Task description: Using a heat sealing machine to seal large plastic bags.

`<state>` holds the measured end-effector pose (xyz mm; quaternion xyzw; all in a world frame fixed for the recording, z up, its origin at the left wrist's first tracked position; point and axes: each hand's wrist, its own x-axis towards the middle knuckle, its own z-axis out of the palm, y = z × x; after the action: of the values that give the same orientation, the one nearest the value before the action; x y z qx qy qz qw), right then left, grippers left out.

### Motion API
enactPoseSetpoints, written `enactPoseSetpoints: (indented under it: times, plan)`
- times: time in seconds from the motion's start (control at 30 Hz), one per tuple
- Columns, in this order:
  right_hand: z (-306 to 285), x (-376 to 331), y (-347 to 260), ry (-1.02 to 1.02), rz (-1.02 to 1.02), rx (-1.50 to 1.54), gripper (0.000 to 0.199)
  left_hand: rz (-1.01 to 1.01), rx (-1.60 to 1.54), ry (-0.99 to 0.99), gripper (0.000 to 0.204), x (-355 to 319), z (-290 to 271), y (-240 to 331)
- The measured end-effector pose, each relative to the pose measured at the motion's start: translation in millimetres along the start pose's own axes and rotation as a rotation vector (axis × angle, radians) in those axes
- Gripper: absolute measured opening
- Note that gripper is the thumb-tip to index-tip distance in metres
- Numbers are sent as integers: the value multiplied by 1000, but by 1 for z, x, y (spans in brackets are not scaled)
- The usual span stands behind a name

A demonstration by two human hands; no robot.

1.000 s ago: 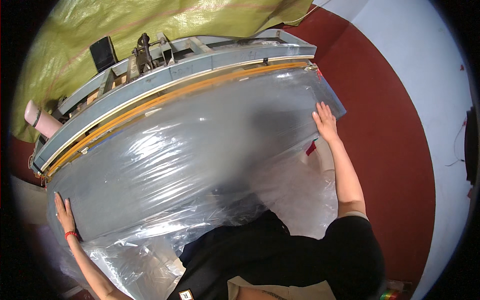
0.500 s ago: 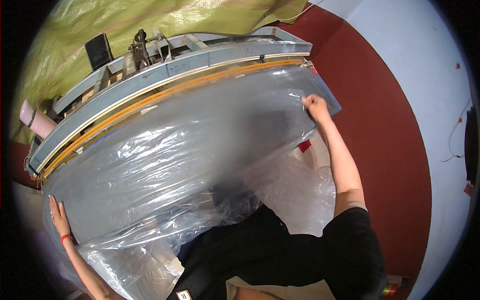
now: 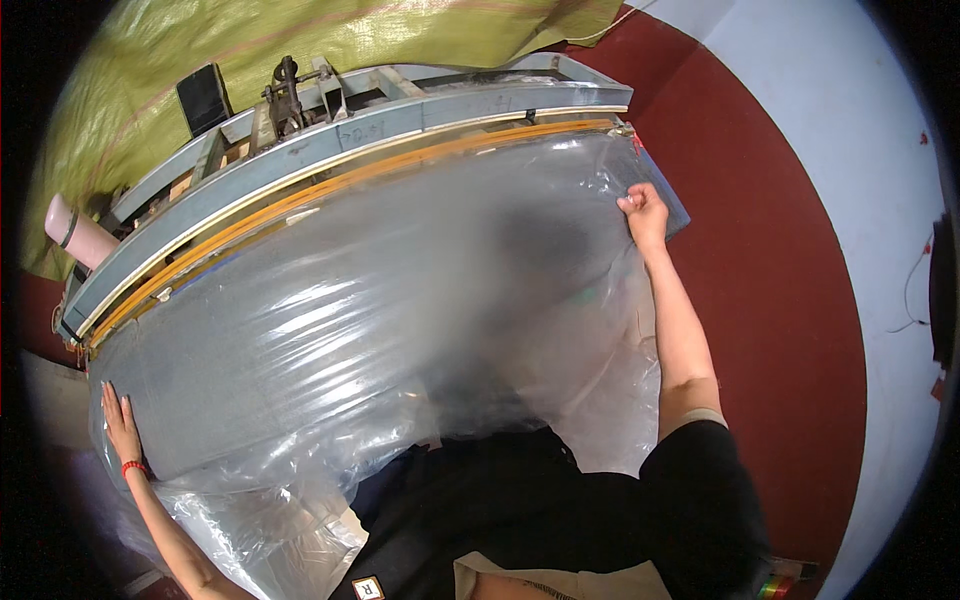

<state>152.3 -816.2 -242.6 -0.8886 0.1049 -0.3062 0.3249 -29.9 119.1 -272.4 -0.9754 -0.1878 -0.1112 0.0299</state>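
Note:
A wide sheet of clear plastic film point(image 3: 320, 320) lies over a long grey work surface and hangs loose over its near edge. Bright creases run across its middle. At the far left, my left hand point(image 3: 120, 425) rests flat on the film with fingers stretched out; a red bead bracelet point(image 3: 134, 468) circles that wrist. Toward the right end, my right hand point(image 3: 645, 214) has its fingers pinched together on the film's edge. The film runs taut between the two hands.
Behind the film stands a grey metal frame point(image 3: 400, 122) with an orange strip point(image 3: 400, 163) along it. A metal clamp point(image 3: 287, 95), a dark phone point(image 3: 203, 100) and a pink bottle point(image 3: 80, 235) are at the frame. A yellow-green woven sheet point(image 3: 350, 35) hangs beyond; red floor point(image 3: 770, 260) lies right.
My right hand has shifted slightly right, drawing the film along. The film looks flatter and tighter, with straighter creases. My left hand stays flat at the left end.

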Motion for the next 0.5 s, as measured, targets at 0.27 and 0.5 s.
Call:
enactPoseSetpoints:
  times: [0.27, 0.5]
  plan:
    - [-3, -11, -58, 109, -402, -571, 31, 53, 24, 13, 45, -3, -3, 2]
    - [54, -1, -64, -470, -149, -661, 64, -78, -47, 39, 49, 3, 23, -127]
